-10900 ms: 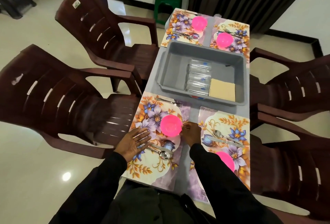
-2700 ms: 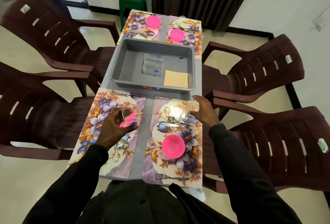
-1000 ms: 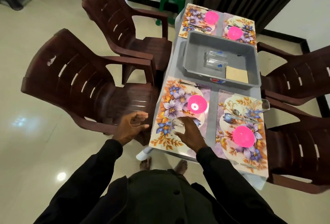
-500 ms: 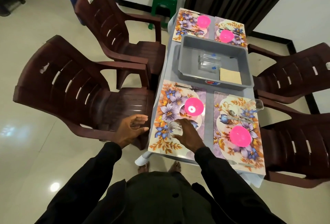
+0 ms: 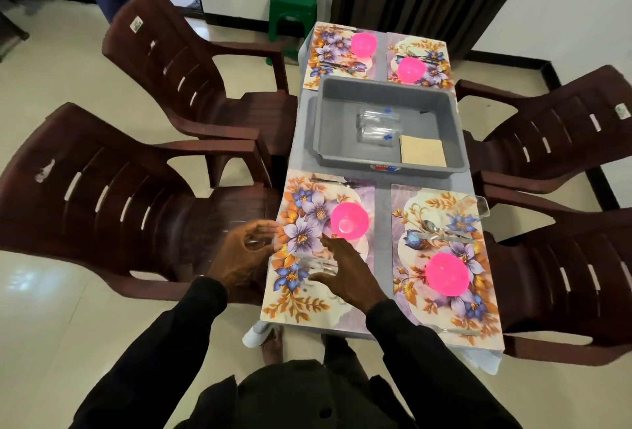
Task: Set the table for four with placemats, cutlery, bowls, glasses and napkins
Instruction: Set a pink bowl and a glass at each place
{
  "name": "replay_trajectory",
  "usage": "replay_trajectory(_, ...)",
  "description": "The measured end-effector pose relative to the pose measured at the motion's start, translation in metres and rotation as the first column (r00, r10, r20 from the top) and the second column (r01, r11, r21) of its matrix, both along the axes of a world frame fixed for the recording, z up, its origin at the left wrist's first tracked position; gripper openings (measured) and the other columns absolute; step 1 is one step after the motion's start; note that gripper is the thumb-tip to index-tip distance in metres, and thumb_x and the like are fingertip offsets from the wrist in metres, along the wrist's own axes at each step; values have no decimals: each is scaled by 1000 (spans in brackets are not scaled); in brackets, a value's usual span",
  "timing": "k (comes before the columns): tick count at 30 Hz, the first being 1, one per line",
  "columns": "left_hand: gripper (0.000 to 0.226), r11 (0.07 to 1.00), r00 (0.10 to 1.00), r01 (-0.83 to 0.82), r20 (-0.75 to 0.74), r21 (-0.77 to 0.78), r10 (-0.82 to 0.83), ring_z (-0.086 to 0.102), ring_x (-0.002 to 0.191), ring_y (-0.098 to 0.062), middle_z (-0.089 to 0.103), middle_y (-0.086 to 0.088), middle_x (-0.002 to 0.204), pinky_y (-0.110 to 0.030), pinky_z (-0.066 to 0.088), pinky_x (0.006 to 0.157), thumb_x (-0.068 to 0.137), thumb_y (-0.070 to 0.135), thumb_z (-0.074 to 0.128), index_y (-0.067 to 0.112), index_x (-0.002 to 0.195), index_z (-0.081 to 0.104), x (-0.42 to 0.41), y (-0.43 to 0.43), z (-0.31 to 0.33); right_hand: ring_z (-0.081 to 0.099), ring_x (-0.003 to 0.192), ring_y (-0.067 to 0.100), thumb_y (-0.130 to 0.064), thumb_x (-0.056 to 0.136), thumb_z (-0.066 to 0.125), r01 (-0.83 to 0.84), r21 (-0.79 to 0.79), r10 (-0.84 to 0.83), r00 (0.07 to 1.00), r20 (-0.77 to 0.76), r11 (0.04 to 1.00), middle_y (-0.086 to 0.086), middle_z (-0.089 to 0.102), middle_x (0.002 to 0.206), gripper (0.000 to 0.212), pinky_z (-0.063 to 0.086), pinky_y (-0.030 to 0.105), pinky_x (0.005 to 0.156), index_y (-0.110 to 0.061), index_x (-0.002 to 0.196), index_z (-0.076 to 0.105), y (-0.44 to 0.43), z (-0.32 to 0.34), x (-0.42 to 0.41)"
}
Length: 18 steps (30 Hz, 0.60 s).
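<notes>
A narrow table (image 5: 381,223) under a grey cloth carries four glossy rectangular placemats printed with purple and orange flowers, two at the near end and two at the far end.

On the near-left placemat (image 5: 297,302) a clear glass (image 5: 317,266) sits toward the near left corner, on the near side of a round, translucent pink bowl (image 5: 349,220). The glass is blurred, so I cannot tell whether it stands fully upright. The right hand (image 5: 345,274) is over it with fingers straightened and thumb spread wide. The glass shows in the gap between thumb and forefinger, and nothing is gripped. The left hand (image 5: 242,254) hovers just off the table's left edge, above a chair seat, with fingers straight and relaxed, holding nothing.

A thin metal fork (image 5: 337,183) lies along that placemat's far edge, its long axis left to right and its tines toward the right.

On the near-right placemat (image 5: 410,295) a second glass (image 5: 478,204) stands at the far right corner. A spoon (image 5: 431,227) and a knife (image 5: 444,237) lie side by side, long axes left to right, just beyond a second pink bowl (image 5: 446,273).

Mid-table, a smooth grey plastic tub (image 5: 458,141) with rounded corners holds two clear tumblers (image 5: 376,127) lying on their sides, long axes left to right. A flat square stack of beige napkins (image 5: 423,150) sits in its near right corner.

Dark brown slatted plastic chairs (image 5: 102,189) line both long sides.
</notes>
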State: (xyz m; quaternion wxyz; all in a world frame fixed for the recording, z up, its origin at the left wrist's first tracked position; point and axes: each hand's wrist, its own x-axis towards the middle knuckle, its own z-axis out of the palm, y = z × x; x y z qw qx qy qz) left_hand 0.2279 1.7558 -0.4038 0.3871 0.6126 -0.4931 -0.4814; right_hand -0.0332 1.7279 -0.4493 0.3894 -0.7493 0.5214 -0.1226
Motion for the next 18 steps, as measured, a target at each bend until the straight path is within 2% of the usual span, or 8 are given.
replay_trajectory(3,35,1000,1000,4,0,-19,-4,71,107,-15,76,0,112,-25,57,92,84,12,82,11,116,70,-24,-37,10,61,114,11,-39,92,73,71,-20,-69,994,90,997,-4,61,133,49,54,34,98,-20,134,56,-40,15,-25)
replay_trajectory(6,33,998,1000,-20,-1,-61,20,72,104,-15,76,-5,109,-21,56,89,83,5,82,13,113,71,-56,-85,20,66,100,9,-22,96,67,152,-88,-140,981,132,984,-2,69,118,25,57,35,89,-15,121,67,-103,21,-59)
replay_trajectory(8,32,997,1000,-17,6,-80,17,71,103,-12,77,0,107,-21,56,89,83,6,81,18,110,71,-73,-116,27,67,90,9,-15,96,65,206,-152,-183,971,152,967,0,72,104,12,57,31,82,-12,106,71,-146,27,-77)
replay_trajectory(12,31,995,999,-19,44,-101,23,71,105,-12,77,1,108,-28,57,93,84,6,81,17,112,71,-102,-178,25,62,76,20,-9,95,56,279,-292,-265,960,87,915,7,69,83,15,49,32,69,-9,84,67,-238,28,-106)
replay_trajectory(15,32,993,996,-36,81,-116,46,71,105,-13,76,1,109,-32,58,94,84,4,81,17,112,71,-119,-209,21,66,96,27,-11,94,58,299,-313,-316,949,-1,901,10,72,104,17,52,34,80,-10,105,71,-301,10,-119)
replay_trajectory(18,32,991,992,-59,104,-123,72,71,106,-13,76,2,110,-35,59,93,84,7,81,13,114,72,-127,-227,14,59,116,33,-6,90,64,223,-261,-264,955,-132,939,13,65,124,33,49,39,93,-8,123,64,-353,-10,-122)
